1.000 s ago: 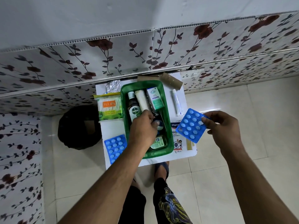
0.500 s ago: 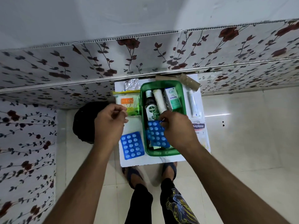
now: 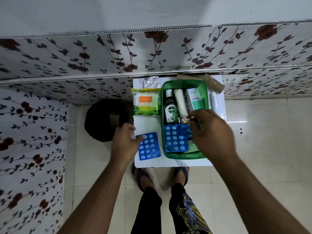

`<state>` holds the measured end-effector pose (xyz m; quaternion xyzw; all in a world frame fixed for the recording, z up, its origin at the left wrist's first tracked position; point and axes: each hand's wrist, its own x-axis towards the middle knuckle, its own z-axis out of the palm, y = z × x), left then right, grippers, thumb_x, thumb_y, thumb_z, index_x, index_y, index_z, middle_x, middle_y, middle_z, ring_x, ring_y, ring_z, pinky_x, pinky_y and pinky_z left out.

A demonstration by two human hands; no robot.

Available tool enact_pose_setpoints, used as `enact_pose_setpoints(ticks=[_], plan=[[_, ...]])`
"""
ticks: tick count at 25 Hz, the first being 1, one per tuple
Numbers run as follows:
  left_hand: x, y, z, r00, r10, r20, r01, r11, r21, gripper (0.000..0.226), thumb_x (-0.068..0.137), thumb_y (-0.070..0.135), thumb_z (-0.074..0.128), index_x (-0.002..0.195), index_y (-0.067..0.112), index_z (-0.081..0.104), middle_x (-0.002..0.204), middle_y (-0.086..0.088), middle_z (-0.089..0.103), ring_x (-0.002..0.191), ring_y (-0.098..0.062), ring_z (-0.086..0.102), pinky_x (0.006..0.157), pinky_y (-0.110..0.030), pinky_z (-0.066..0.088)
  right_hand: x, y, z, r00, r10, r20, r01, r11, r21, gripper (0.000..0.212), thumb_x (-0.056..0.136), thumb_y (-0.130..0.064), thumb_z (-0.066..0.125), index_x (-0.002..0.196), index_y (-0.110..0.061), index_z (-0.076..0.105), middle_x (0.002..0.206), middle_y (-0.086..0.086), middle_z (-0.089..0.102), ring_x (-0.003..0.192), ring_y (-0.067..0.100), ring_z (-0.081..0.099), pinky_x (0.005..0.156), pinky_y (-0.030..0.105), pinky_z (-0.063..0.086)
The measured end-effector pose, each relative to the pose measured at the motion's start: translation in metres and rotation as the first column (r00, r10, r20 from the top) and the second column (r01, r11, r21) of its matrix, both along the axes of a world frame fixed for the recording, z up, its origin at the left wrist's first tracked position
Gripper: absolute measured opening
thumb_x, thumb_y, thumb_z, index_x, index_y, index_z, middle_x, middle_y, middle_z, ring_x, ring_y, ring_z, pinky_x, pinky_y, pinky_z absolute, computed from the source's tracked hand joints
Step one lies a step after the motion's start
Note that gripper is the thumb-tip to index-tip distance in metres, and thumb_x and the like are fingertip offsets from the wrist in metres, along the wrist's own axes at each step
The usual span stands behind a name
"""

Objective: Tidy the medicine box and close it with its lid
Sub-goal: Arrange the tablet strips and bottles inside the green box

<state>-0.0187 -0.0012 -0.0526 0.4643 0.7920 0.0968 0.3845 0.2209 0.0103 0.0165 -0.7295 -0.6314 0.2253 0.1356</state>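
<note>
A green medicine box [image 3: 184,83] stands open on a small white table [image 3: 146,124]. Inside stand a Dettol bottle [image 3: 171,110], a white roll [image 3: 180,103] and an Optibex carton [image 3: 194,100]. A blue blister pack [image 3: 175,138] lies flat in the box's near half. My right hand [image 3: 211,132] hovers over the box's right side, fingers curled and off that pack. A second blue blister pack [image 3: 148,146] lies on the table left of the box. My left hand [image 3: 125,142] pinches its upper left corner. No lid is visible.
A Tulips cotton swab pack [image 3: 146,103] and a foil strip [image 3: 151,81] lie left of the box. Cardboard tubes [image 3: 213,82] and a white tube [image 3: 214,102] lie at the back right. A black bin [image 3: 105,119] stands on the floor to the left.
My right hand carried the blue blister pack from the right, laid it in the box and let go. My left hand left the box and came down onto the second pack.
</note>
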Motion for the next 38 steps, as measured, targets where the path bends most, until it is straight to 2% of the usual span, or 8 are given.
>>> enact_pose_setpoints(ticks=[8,15,19,23,29,33,36,38], plan=[[0.011,-0.012,-0.013,0.992,-0.093,-0.085,0.092,0.996,-0.013,0.053,0.060,0.026,0.088,0.085,0.021,0.042,0.090,0.001,0.047,0.080,-0.021,0.051,0.063,-0.033,0.036,0.058,-0.019,-0.002,0.874,-0.427,-0.233,0.429,0.902,-0.045,0.013,0.090,-0.015,0.060,0.095,-0.020,0.070,0.086,-0.005,0.069,0.071,-0.010,0.061,0.058,0.004,0.040],[-0.012,0.002,0.024,0.987,0.035,0.157,-0.053,0.993,0.109,0.029,0.072,0.016,0.080,0.080,0.019,0.053,0.072,0.005,0.057,0.069,-0.016,0.052,0.062,-0.023,0.043,0.081,-0.029,-0.024,0.737,-0.578,-0.352,0.547,0.815,-0.191,0.015,0.086,-0.008,0.061,0.085,-0.020,0.070,0.084,-0.001,0.072,0.075,0.024,0.070,0.077,0.039,0.055],[-0.006,0.030,0.074,0.906,0.164,0.391,-0.279,0.924,0.260,0.034,0.075,0.002,0.078,0.083,0.029,0.060,0.082,0.004,0.066,0.068,-0.003,0.064,0.065,-0.025,0.056,0.091,-0.023,-0.041,0.742,-0.619,-0.258,0.584,0.785,-0.205,0.012,0.087,-0.014,0.062,0.087,-0.022,0.071,0.083,-0.004,0.072,0.081,0.021,0.070,0.067,0.023,0.047],[0.034,0.058,0.093,0.829,0.121,0.547,-0.297,0.922,0.248,0.032,0.079,0.004,0.075,0.093,0.032,0.067,0.090,0.010,0.074,0.079,-0.005,0.071,0.072,-0.026,0.059,0.082,0.013,-0.068,0.848,-0.519,-0.110,0.493,0.848,-0.196,0.030,0.086,-0.038,0.065,0.111,-0.022,0.068,0.102,-0.001,0.073,0.088,0.023,0.068,0.076,0.031,0.052],[0.062,0.065,0.082,0.861,0.023,0.508,-0.144,0.969,0.201,0.029,0.088,0.006,0.066,0.102,0.031,0.071,0.100,0.004,0.074,0.091,-0.015,0.071,0.083,-0.040,0.058,0.072,0.043,-0.080,0.859,-0.512,0.014,0.498,0.829,-0.255,0.031,0.080,-0.043,0.069,0.102,-0.022,0.068,0.100,0.002,0.072,0.093,0.027,0.066,0.074,0.033,0.050],[0.069,0.062,0.081,0.900,0.031,0.434,-0.114,0.980,0.166,0.022,0.091,0.008,0.061,0.104,0.023,0.070,0.100,0.006,0.071,0.088,-0.012,0.069,0.078,-0.025,0.056,0.078,0.046,-0.073,0.822,-0.562,-0.094,0.507,0.796,-0.331,0.019,0.077,-0.029,0.073,0.068,-0.018,0.060,0.076,0.006,0.068,0.081,0.030,0.065,0.066,0.032,0.047],[0.086,0.052,0.087,0.961,-0.136,0.240,0.098,0.982,0.165,0.018,0.091,0.011,0.062,0.096,0.028,0.064,0.089,0.010,0.064,0.076,-0.007,0.062,0.056,-0.011,0.044,0.084,0.038,-0.062,0.774,-0.606,-0.186,0.537,0.783,-0.315,0.024,0.075,-0.032,0.078,0.090,-0.018,0.066,0.081,0.000,0.067,0.084,0.025,0.066,0.071,0.030,0.047],[0.097,0.046,0.089,0.969,-0.208,0.129,0.187,0.969,0.160,0.016,0.091,0.014,0.062,0.096,0.029,0.061,0.081,0.009,0.060,0.068,-0.009,0.058,0.053,-0.021,0.047,0.087,0.030,-0.050,0.720,-0.639,-0.270,0.575,0.767,-0.285,0.034,0.076,-0.030,0.079,0.105,-0.018,0.067,0.085,0.001,0.070,0.081,0.022,0.068,0.072,0.030,0.049]])
